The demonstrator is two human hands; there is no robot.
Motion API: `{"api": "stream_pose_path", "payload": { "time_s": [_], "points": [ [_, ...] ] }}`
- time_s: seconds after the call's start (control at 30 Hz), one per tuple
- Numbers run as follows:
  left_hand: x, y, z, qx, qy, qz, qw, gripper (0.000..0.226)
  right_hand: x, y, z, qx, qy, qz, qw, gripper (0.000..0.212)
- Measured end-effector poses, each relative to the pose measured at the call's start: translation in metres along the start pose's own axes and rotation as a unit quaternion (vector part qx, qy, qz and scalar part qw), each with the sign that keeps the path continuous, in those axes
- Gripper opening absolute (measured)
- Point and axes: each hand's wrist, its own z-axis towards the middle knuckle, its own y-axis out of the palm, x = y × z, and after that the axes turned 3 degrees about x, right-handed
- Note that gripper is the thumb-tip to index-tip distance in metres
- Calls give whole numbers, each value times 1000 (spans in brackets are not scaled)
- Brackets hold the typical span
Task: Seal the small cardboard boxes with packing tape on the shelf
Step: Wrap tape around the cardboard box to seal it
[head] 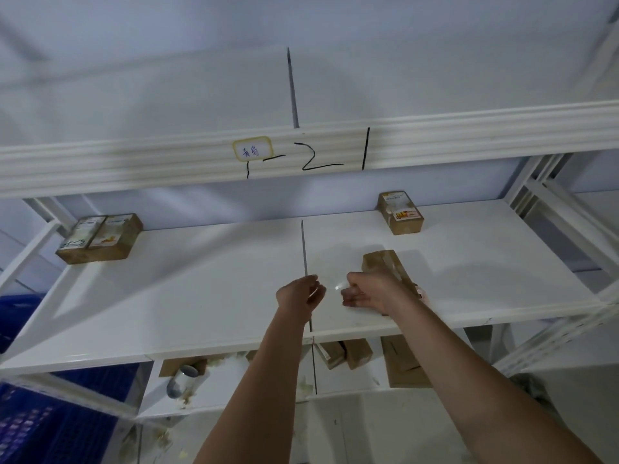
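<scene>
Small cardboard box (pixel 385 267) on the middle shelf (pixel 201 296), right of the centre seam, partly hidden behind the right wrist; glossy clear tape already along its top. Packing tape strip (pixel 331 284), transparent and hard to trace, apparently stretched in the air between the two hands, given away only by a glint. Right hand (pixel 368 293) curled into a loose fist just in front of the box, seemingly gripping one end; roll, if any, out of sight behind it. Left hand (pixel 299 293) with fingertips drawn together, pinching what looks like the other end, close to the right hand.

Farther back on the same shelf: one labelled box (pixel 400 212) near the rear right, and a pair of labelled boxes (pixel 100 237) side by side at the far left. More cartons (pixel 348 353) and a tipped can (pixel 182 380) on the lower shelf. Blue crates (pixel 40 423) down at the left.

Likely risks: thin film folding back and sticking to itself if tension drops; strip landing crooked or wrinkled on the box, since neither hand steadies it; light box sliding on the smooth white shelf under pressing; seam left partly open if the strip lands off-centre.
</scene>
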Motion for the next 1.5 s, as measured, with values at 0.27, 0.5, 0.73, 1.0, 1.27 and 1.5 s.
{"api": "stream_pose_path", "payload": {
  "time_s": [0.27,0.5,0.73,1.0,1.27,1.5],
  "points": [
    [-13,31,-8,-93,-30,90,991,48,-11,-57,1,-74,13,-106,992,22],
    [-39,63,-8,-262,23,181,948,40,-50,-105,4,-164,-27,-267,949,23],
    [-46,70,-7,-261,44,193,945,15,-66,-131,14,-166,-57,-343,923,12],
    [-38,65,10,-205,38,174,962,17,-62,-140,40,-108,-67,-295,947,25],
    [-16,72,33,-167,-20,158,973,25,-59,-139,57,-76,-38,-230,970,30],
    [-8,78,41,-163,-79,157,971,19,-49,-146,72,-55,13,-160,986,24]
  ]
}}
